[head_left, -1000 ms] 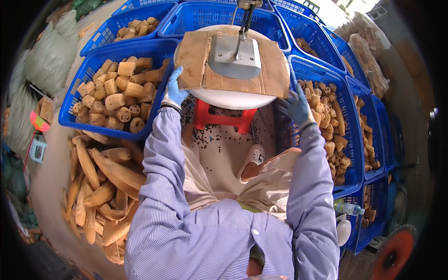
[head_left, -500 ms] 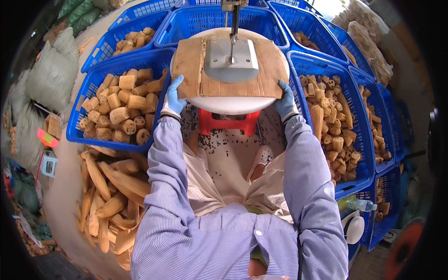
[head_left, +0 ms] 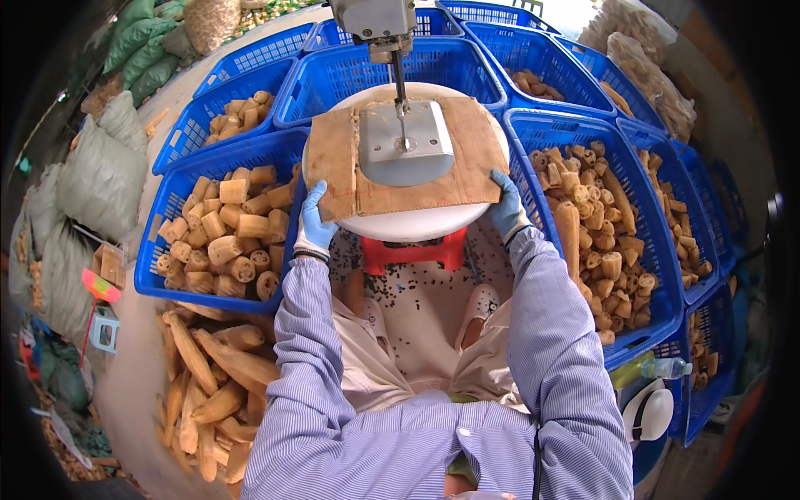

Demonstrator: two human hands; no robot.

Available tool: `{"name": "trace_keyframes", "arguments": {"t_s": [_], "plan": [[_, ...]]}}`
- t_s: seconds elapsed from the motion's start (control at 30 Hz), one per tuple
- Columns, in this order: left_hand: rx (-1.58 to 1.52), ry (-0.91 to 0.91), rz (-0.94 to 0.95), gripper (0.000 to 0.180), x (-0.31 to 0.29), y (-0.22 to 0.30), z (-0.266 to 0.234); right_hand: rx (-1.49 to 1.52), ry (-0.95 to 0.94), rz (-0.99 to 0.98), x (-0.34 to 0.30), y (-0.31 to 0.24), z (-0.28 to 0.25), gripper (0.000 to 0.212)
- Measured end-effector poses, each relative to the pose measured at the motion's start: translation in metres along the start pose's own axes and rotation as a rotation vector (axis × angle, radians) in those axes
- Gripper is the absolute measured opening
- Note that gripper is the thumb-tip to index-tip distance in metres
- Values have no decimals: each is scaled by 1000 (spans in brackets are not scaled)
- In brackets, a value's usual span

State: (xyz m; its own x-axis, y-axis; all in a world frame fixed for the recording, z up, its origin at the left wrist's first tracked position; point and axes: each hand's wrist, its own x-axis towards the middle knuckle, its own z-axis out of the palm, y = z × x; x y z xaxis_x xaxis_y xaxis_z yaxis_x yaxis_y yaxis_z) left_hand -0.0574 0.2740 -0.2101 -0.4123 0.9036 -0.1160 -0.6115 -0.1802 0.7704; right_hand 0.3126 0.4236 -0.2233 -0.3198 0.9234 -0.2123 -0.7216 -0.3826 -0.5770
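Observation:
A brown cardboard sheet (head_left: 333, 162) lies on a white round stand (head_left: 400, 227), around the grey metal plate (head_left: 405, 171) of a machine with a thin vertical rod (head_left: 400, 79). My left hand (head_left: 315, 223), in a blue glove, holds the sheet's near left corner, fingers curled at its edge. At the near right corner my right hand (head_left: 507, 208), gloved too, grips the same sheet. The grey machine head (head_left: 372, 18) hangs above the plate. Beneath the stand shows a red plastic stool (head_left: 412, 254). Neither hand holds a loofah piece.
Blue baskets stand all around. The left basket (head_left: 154, 279) and right basket (head_left: 621, 354) hold cut loofah pieces. Whole dried loofahs (head_left: 221, 367) are piled on the floor at my left. A water bottle (head_left: 665, 367) lies at the right. Dark bits litter the floor between my feet.
The view has tilted up, so more of the machine head shows and everything sits lower in the picture. Both hands stay at the cardboard's near corners.

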Motion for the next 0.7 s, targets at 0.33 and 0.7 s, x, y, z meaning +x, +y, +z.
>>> {"name": "trace_keyframes", "arguments": {"t_s": [0.33,0.7], "plan": [[-194,-31,-70,47,-4,-6,11,0,-79,86,30,-14,-41,55],[3,-100,104,46,-15,0,4,16,-8,16,-3,4,-12,54]]}}
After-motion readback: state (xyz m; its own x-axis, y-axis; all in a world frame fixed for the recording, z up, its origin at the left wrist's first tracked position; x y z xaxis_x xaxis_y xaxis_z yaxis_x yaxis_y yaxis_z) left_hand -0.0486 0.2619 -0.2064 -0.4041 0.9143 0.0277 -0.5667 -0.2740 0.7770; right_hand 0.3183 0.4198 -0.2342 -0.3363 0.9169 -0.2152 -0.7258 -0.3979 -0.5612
